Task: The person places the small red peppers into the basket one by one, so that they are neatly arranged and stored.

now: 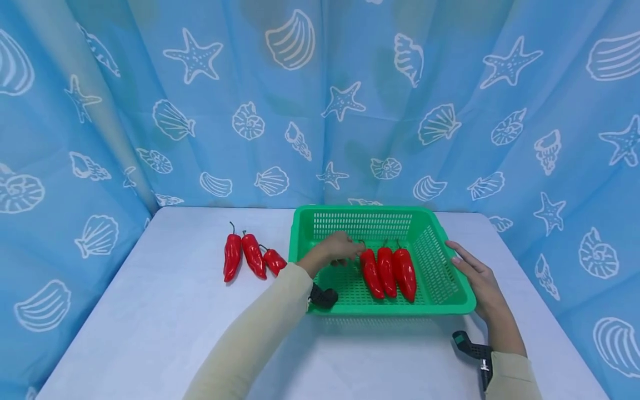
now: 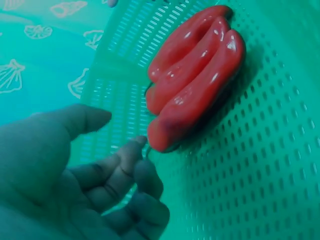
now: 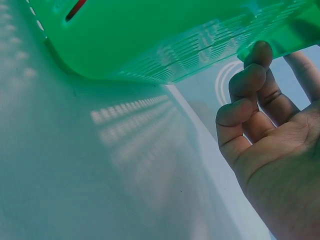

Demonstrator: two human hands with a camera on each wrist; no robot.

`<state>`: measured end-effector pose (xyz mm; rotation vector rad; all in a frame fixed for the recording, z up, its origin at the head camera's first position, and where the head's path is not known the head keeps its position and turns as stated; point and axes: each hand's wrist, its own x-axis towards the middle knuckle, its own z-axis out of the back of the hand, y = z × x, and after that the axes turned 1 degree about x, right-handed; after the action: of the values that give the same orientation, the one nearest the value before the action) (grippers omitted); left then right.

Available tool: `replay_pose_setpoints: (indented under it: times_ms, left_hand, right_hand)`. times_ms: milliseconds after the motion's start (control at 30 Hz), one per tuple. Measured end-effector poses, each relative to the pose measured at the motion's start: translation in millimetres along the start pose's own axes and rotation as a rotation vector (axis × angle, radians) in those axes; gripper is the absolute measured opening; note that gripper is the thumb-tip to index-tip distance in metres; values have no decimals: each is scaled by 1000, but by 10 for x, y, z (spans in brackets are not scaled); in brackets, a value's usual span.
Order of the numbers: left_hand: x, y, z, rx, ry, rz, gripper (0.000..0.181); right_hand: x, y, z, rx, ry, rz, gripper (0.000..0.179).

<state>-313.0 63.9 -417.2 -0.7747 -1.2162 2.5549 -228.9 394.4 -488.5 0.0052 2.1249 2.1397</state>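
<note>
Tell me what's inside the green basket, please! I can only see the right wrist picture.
Observer: Three red chili peppers lie side by side in the green plastic basket.
Operator: Ooh! Are there any more outside it?
Observer: Yes, three loose peppers lie on the white table, left of the basket.
Operator: And where's the other hand?
Observer: The left hand is over the inside of the basket, near the stem end of the leftmost pepper in there.
</note>
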Motion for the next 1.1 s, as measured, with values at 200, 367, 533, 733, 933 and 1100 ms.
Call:
replay_pose_setpoints:
  times_ms: [200,367,533,733,933,1100]
  left_hand:
    - [-96,52,136,-85,10,-35,37]
    - [-196,148,274,-166,-3,-74,32]
    - [-284,200,406,-263,-10,-129,26]
    - [-360,232,505,-335,-16,-198,23]
    - [-475,310,694,-377,-70,-191,23]
    - [-595,494,895,-415,-143,-175,28]
  right_hand:
    - [-3,-3,-4,33,29,26,56]
    - [-10,-6,-9,24,29,27,56]
    - [-9,-6,-1,16,27,16,56]
    - [-18,-6,-4,20,24,3,55]
    - [-14,-22,3,8,28,2,55]
    - [-12,-8,12,18,33,6,53]
